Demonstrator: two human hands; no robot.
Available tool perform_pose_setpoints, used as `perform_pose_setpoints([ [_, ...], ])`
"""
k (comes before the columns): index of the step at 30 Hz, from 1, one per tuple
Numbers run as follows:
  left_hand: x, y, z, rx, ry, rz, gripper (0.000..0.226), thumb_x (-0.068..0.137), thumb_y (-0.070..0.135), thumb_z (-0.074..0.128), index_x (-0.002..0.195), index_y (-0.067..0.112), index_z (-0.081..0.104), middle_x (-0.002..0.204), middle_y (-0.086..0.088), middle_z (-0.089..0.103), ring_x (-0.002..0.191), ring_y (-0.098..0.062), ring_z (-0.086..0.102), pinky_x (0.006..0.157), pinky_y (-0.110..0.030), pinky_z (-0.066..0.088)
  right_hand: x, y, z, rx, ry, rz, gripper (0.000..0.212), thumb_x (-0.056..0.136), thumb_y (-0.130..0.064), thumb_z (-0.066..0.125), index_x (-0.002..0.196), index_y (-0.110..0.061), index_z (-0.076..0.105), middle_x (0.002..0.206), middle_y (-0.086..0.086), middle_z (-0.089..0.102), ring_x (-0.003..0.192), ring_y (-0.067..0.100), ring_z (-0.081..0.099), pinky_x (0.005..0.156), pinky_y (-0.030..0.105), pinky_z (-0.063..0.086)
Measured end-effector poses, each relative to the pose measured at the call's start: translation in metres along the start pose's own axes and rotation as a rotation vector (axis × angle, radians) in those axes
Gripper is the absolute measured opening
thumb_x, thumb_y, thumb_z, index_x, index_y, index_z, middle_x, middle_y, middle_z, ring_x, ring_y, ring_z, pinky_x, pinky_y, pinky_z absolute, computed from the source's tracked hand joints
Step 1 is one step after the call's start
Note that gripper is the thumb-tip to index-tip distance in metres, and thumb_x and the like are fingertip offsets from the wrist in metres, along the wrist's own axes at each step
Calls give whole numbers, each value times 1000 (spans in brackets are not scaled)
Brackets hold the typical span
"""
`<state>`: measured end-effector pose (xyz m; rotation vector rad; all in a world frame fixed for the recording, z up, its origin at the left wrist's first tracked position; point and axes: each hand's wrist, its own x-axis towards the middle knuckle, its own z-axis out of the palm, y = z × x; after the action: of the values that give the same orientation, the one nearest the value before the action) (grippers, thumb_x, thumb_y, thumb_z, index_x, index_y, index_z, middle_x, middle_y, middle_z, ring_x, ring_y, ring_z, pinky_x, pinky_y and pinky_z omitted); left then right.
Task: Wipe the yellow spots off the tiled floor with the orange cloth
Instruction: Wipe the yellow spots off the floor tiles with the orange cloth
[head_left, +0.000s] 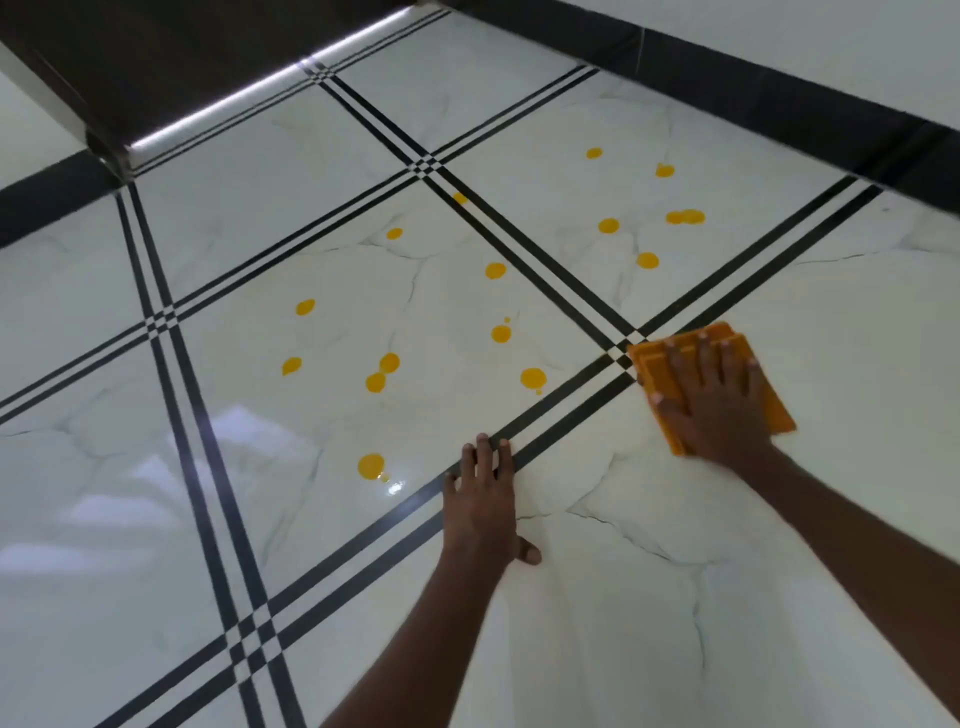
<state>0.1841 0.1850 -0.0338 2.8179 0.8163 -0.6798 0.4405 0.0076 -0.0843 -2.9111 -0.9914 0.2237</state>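
Note:
Several yellow spots dot the glossy white tiled floor (156, 519), most on the middle tile, such as one near spot (371, 465) and another spot (533, 378), with more on the far right tile around a spot (608, 225). The folded orange cloth (655, 374) lies flat on the floor at the crossing of black tile lines, right of the spots. My right hand (719, 402) presses flat on top of the cloth, fingers spread. Flat on the bare floor, my left hand (483, 501) rests with fingertips on a black line, holding nothing.
Black double lines (205, 431) cross the floor in a grid. A dark skirting (779, 98) runs along the white wall at the back right. A dark panel with a bright metal strip (223, 106) borders the floor at the back left.

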Motion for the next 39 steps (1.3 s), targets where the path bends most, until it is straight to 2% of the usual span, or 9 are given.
perform_pose_setpoints([
  [4,1,-5,3,-19,30,14,142,63,62,83,159,15,-10,167,-11,-12,155,-33,-5,124,-48,15,54,-78,9,34,47,-14,85,93,-68,21,159,-15,31,159,32,33,143,59,31,113,78,22],
  [9,-4,-17,4,-66,12,44,139,66,64,80,159,17,-13,167,-8,-17,155,-29,-10,126,-43,8,-17,-129,17,-14,-42,-380,76,97,-66,19,164,-30,9,171,17,13,156,43,13,123,66,13],
  [15,-4,-8,2,-16,2,17,138,69,60,80,158,15,-15,166,-12,-19,155,-32,-10,126,-48,10,-55,-7,7,-24,-48,-110,80,98,-68,13,164,-23,17,169,19,21,153,47,23,120,66,20],
  [20,-4,-1,0,-10,8,3,137,70,54,82,158,13,-13,166,-14,-16,154,-34,-9,125,-49,11,16,-82,5,57,30,6,85,93,-69,20,160,-19,30,163,26,31,147,54,29,116,72,19],
  [24,-13,-7,6,-96,20,-51,137,69,60,80,159,9,-10,168,-10,-12,155,-30,-8,126,-43,9,-1,-160,20,24,-23,-332,79,94,-68,16,163,-30,16,169,19,17,155,46,16,123,68,10],
  [27,-27,-20,18,-211,74,-142,140,67,75,71,159,12,-13,167,-8,-16,155,-27,-11,125,-40,7,-46,-134,22,15,-16,-410,73,99,-64,23,164,-34,10,171,12,12,157,40,12,124,64,12],
  [32,-29,-23,21,-203,101,-143,141,65,84,63,158,13,-15,167,-8,-18,155,-27,-12,125,-42,7,-60,-37,10,3,-4,-206,78,99,-69,13,164,-27,13,170,16,16,154,44,20,121,65,18],
  [36,-28,-24,22,-186,82,-149,141,64,84,64,159,13,-13,167,-10,-16,155,-28,-10,125,-44,9,6,-80,4,46,11,-39,87,94,-74,9,163,-22,21,165,24,27,149,53,26,117,72,20],
  [39,-26,-27,21,-162,66,-141,141,65,85,62,159,12,-13,167,-10,-17,155,-29,-9,125,-43,10,-11,-141,11,13,-24,-184,87,92,-76,15,164,-27,11,170,20,13,155,48,12,122,69,9],
])
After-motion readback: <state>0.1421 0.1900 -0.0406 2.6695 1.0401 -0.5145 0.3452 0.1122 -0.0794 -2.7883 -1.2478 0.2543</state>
